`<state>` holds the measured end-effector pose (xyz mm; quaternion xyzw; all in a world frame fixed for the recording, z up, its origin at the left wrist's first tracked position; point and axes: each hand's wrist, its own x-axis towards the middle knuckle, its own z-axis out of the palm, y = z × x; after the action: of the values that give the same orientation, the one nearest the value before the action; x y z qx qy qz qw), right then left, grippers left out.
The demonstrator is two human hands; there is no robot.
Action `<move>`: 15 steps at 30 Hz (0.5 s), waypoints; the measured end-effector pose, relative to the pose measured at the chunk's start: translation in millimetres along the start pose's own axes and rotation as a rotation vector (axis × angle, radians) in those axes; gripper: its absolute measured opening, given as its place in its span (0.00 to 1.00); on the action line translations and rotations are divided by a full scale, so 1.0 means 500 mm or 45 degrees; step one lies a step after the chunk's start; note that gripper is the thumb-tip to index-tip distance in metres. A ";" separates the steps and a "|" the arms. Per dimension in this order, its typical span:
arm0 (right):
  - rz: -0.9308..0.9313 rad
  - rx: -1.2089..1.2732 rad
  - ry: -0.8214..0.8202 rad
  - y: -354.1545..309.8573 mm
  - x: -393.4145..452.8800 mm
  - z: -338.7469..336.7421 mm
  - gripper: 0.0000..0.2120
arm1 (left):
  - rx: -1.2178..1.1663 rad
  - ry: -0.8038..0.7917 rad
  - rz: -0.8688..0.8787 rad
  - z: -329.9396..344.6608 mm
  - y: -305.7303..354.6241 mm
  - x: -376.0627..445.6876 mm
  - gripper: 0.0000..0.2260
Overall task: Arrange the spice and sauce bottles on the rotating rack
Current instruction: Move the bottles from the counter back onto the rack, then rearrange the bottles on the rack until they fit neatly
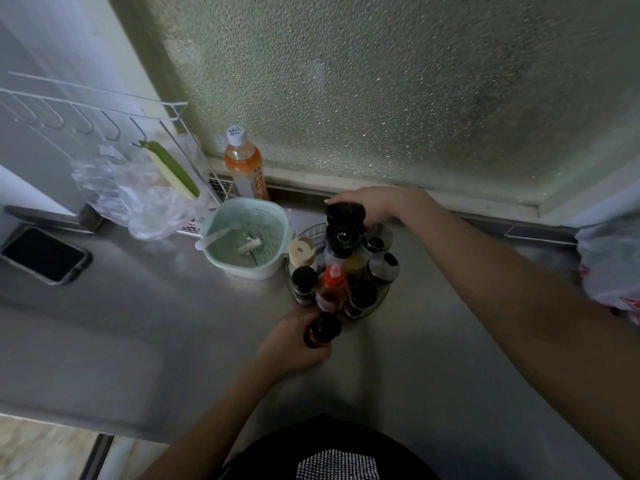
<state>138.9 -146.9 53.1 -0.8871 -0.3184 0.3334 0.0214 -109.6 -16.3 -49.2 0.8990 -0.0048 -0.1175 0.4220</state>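
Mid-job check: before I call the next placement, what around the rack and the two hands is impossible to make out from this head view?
- Right hand: fingers hidden behind the tall black bottle; grip unclear.
- Rotating rack: far side and free slots blocked by the bottles.
- Dark bottle in the left hand: label too dim and blurred to read.
- Red-and-white bag: cut off by the right edge.

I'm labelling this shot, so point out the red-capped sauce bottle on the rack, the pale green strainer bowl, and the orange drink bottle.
Red-capped sauce bottle (333,285): head view, shoulder below cap.
Pale green strainer bowl (281,216): head view, right rim.
Orange drink bottle (244,163): head view, upper body.
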 end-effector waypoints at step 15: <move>-0.166 0.030 0.344 -0.028 0.018 0.024 0.19 | -0.052 -0.041 -0.046 -0.001 0.012 0.019 0.14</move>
<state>129.1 -132.6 42.2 -0.9010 -0.3656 0.2128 0.0962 -99.8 -20.7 -46.5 0.8881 0.0071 -0.1395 0.4378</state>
